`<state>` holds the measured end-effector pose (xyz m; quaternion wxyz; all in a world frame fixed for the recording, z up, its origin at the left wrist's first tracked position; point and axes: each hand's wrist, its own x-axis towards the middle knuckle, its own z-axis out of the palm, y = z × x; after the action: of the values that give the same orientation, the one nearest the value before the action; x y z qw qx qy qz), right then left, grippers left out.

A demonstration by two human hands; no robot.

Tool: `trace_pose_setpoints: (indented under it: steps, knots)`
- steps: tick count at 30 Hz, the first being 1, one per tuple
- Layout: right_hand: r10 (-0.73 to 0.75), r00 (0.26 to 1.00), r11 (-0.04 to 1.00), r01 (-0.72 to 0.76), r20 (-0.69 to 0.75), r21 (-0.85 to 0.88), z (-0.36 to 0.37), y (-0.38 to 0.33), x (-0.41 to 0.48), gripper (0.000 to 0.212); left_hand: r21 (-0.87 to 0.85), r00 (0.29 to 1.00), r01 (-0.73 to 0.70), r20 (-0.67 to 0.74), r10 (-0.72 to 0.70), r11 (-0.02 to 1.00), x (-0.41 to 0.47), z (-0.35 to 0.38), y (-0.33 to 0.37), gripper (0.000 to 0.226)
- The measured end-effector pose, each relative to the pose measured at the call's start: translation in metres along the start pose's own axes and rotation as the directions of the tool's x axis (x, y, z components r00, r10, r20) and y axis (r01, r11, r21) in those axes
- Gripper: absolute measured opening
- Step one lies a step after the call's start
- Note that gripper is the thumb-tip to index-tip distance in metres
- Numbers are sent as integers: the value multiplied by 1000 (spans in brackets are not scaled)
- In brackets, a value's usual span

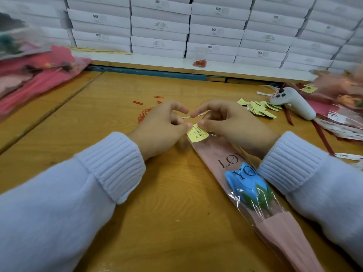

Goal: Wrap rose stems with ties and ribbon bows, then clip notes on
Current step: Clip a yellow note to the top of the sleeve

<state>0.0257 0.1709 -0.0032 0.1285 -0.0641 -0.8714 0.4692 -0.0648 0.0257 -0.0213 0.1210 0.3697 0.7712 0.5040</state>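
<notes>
Where the curled fingers (182,110) of the left hand (163,127) and the right hand (227,122) meet at the desk's centre, each hand's thumb and forefinger close narrowly on the top edge of a yellow note (198,136). The left hand comes in from 9 o'clock and the right from 3 o'clock. A paper clip (197,128) sits on that edge between the two thumbs; whether either thumb touches it cannot be told.

The handwritten note lies on the far end of a wrapped rose (245,185), a blue bloom in a pink-and-clear wrapper with dark lettering. The rose lies flat on the desk (167,203) and runs from the note toward 5 o'clock, passing under the right wrist. White ribbed cuffs (115,165) cover both wrists.

Loose red clips (143,114) lie at 10 o'clock of the left hand. At 2 o'clock of the right hand are a heap of yellow slips (259,108) and, just beyond it, a white handheld controller (294,104). Piles of wrapped flowers (33,75) occupy the desk's 9 and 3 o'clock edges. Stacked white boxes (159,26) fill the 12 o'clock background.
</notes>
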Motion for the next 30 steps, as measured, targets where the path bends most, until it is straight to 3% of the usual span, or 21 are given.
trace_pose_setpoints:
  steps: [4, 17, 30]
  knots:
    - [-59, 998, 996, 59, 12, -67, 2, -3, -2, 15, -77, 1000, -7, -18, 6, 997, 0, -1, -1, 24]
    - [-52, 998, 984, 47, -24, -175, -1, -7, -3, 5, -54, 997, -53, -51, 50, 997, -1, 5, 2, 22]
    - [11, 1000, 996, -12, 12, 91, 0, -4, -1, 3, -100, 998, -62, -35, 59, 993, -3, 2, 4, 20]
